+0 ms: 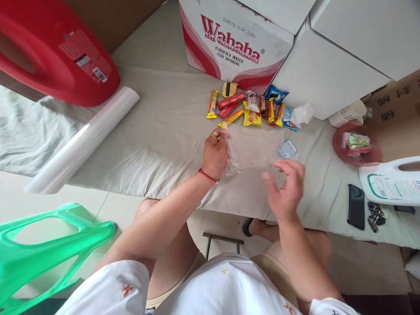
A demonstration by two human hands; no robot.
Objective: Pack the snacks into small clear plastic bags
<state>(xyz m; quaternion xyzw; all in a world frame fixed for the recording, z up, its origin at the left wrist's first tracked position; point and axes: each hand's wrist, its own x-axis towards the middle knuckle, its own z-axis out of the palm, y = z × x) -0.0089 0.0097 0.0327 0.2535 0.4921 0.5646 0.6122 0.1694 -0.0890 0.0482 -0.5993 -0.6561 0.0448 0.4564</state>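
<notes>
My left hand (215,153) is closed, pinching the left edge of a clear plastic sheet (254,148) that lies flat on the cloth-covered surface (164,131). My right hand (286,188) hovers over the sheet's near right corner with fingers spread and loosely curled, holding nothing, slightly blurred. A small light-blue packet (288,149) lies at the sheet's right edge. Just beyond the sheet sits a cluster of several wrapped snacks (249,107) in yellow, red and blue wrappers.
A Wahaha water carton (234,41) and white boxes (328,70) stand behind the snacks. A plastic-wrap roll (83,140) and red jug (55,52) lie left. Right: red bowl (356,144), paper cups (349,113), phone (355,206), keys (375,215), white jug (392,181). Green stool (42,249) near left.
</notes>
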